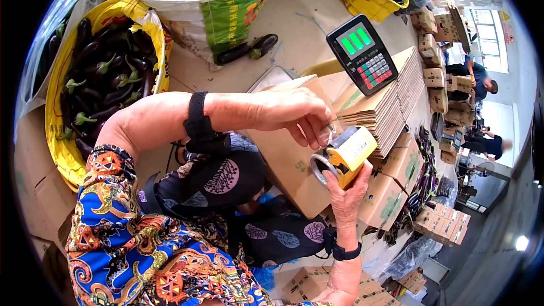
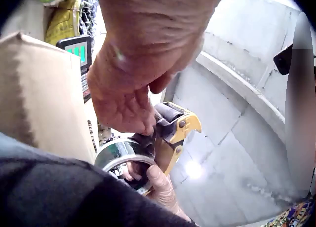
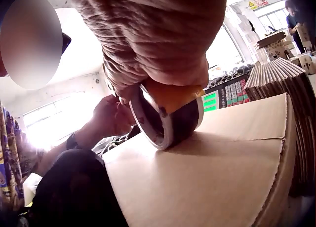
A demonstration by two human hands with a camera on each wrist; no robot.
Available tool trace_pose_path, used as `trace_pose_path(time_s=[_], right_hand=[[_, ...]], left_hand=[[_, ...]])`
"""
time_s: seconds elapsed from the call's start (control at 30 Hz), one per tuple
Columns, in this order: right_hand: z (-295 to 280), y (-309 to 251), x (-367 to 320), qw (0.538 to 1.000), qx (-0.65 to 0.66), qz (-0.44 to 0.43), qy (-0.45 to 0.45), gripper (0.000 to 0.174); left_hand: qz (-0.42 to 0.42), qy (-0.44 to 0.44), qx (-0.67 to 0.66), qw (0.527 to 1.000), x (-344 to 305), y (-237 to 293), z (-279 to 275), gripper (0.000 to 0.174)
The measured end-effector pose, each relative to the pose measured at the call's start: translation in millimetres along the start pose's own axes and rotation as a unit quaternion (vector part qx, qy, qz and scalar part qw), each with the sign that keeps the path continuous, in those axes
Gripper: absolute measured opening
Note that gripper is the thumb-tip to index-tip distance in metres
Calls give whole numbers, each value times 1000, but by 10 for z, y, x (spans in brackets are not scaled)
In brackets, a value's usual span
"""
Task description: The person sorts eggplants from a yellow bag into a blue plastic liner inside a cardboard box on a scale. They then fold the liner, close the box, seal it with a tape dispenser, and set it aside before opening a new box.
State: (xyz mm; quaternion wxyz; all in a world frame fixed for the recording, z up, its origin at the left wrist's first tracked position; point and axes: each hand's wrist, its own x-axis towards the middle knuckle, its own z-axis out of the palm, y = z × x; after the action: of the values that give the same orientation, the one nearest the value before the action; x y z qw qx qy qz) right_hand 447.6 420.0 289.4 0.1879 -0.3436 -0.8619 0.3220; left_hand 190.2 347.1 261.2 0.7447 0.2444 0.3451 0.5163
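My right hand [image 1: 348, 192] grips a yellow tape gun [image 1: 356, 150] with a roller at one end. A wide roll of clear packing tape [image 2: 121, 152] sits in it, its hollow core facing the body. The fingertips of my left hand [image 1: 303, 114] pinch at the loose tape end beside the roller. Below both hands stands a closed cardboard box [image 1: 283, 156] near the knees. From the right wrist, the roll's lower rim appears right at the top of the box [image 3: 212, 160].
Flattened cartons [image 1: 405, 99] are stacked beyond the box, near a scale display [image 1: 362, 54] with green digits. Yellow [image 1: 51, 99] and white-green sacks [image 1: 241, 20] hold eggplants; loose eggplants [image 1: 249, 50] lie on the floor. Other people [image 1: 481, 82] and cartons are farther off.
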Motion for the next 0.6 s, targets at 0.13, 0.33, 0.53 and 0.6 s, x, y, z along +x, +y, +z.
trace_pose_path(time_s=[0.13, 0.33, 0.53, 0.6], right_hand=[[-9, 2, 3, 1000, -9, 15, -9, 69], [22, -57, 76, 998, -52, -24, -19, 72], [-99, -266, 119, 991, -117, -28, -57, 73], [-160, -254, 67, 990, -126, -14, -55, 71]], left_hand=[[-5, 45, 103, 994, -45, 91, 89, 37], [121, 32, 157, 980, 57, -60, -61, 23], [162, 206, 265, 928, -297, 147, -702, 21], [111, 287, 176, 935, -477, 265, -1181, 19]])
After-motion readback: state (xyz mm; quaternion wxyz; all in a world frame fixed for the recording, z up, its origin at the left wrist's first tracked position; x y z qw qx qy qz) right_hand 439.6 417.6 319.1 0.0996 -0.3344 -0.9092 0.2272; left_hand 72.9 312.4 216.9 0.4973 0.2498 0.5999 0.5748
